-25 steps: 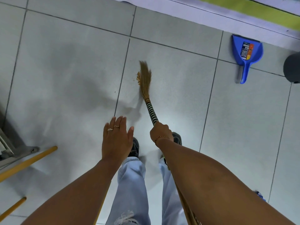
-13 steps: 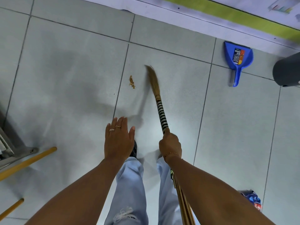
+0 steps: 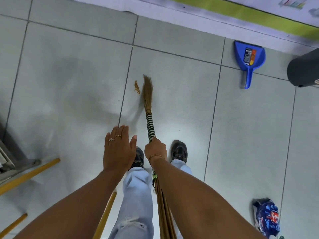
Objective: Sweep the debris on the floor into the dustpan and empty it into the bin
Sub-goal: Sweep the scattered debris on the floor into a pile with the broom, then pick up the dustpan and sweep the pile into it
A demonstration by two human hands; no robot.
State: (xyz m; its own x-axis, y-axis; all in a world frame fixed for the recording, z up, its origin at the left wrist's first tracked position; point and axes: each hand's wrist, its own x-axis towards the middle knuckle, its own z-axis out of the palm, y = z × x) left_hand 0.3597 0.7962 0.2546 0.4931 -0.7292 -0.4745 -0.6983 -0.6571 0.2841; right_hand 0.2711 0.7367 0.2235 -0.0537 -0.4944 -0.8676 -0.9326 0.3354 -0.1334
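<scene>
A small pile of brown debris (image 3: 137,87) lies on the grey tiled floor, just left of the broom's bristle tip. My right hand (image 3: 155,148) is shut on the broom (image 3: 148,94) at its black-and-white striped handle; the bristles touch the floor beside the debris. My left hand (image 3: 119,148) hovers flat and empty, fingers together, above my left shoe. A blue dustpan (image 3: 249,59) lies on the floor at the upper right, handle toward me. The dark round bin (image 3: 304,69) stands at the right edge, partly cut off.
Yellow wooden poles (image 3: 29,175) and a grey metal frame (image 3: 10,152) lie at the left. A blue printed plastic bag (image 3: 266,219) sits on the floor at the lower right. A white and green wall base (image 3: 224,12) runs along the top.
The broom swung right off the debris, then came back left beside it. The view shifted, so the dustpan and bin sit further left and lower in frame.
</scene>
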